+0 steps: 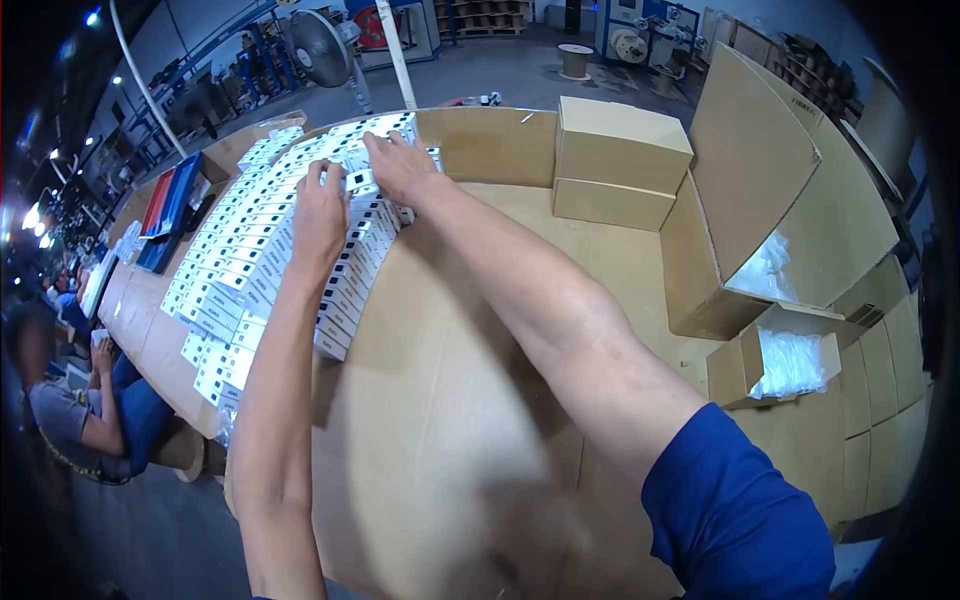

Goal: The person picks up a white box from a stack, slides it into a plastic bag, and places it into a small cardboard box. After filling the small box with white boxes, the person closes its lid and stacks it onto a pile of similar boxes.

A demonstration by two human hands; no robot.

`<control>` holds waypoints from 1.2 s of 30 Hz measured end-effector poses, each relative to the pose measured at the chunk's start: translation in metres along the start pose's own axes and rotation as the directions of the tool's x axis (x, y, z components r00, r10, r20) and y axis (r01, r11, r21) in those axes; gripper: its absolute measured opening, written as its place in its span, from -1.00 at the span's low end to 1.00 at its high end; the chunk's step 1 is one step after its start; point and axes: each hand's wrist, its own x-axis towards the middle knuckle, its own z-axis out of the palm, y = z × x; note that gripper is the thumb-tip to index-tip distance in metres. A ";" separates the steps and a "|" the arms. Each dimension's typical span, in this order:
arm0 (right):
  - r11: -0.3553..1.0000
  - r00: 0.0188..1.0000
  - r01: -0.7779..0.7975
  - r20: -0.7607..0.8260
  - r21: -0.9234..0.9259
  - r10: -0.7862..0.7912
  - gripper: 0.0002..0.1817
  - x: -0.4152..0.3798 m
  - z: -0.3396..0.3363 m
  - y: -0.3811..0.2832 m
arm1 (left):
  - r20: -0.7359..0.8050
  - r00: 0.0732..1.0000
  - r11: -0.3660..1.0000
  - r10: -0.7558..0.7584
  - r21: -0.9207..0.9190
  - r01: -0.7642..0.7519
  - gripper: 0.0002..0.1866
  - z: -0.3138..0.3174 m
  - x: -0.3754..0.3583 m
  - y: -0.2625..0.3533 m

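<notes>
Many small white boxes with dark square marks [235,245] stand in tight rows and layers on the cardboard-covered table, at the left. Over the far right part of this stack, one small white box [360,182] sits at an angle between my two hands. My left hand [322,210] has its fingers bent and closed at the left end of that box. From the right reaches my right hand [402,172], its fingers curled over the boxes and its palm close to the tilted one. The exact grip of the fingertips is partly hidden.
Two closed brown cartons [620,150] lie stacked at the back. On the right, an open carton [700,270] and a smaller one [735,370] hold clear plastic bags. Blue and red trays [170,215] rest at the far left, near a seated person [85,410]. Behind stands a fan [322,50].
</notes>
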 end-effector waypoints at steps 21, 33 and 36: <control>0.071 0.930 -0.367 0.365 0.927 0.037 -0.61 -0.259 -0.163 0.025 | -0.193 0.976 0.955 -0.100 -0.292 0.040 -0.68 -0.076 -0.095 0.227; 0.359 0.928 -0.316 0.207 0.878 0.310 -0.81 -0.437 -0.345 0.129 | -0.007 0.980 0.742 0.200 -0.652 -0.155 -0.82 -0.099 -0.039 0.427; 0.769 0.939 -0.190 -0.116 0.611 0.325 -0.78 -0.457 -0.364 0.188 | 0.107 0.933 0.690 0.344 -0.703 -0.174 -0.81 -0.058 0.004 0.472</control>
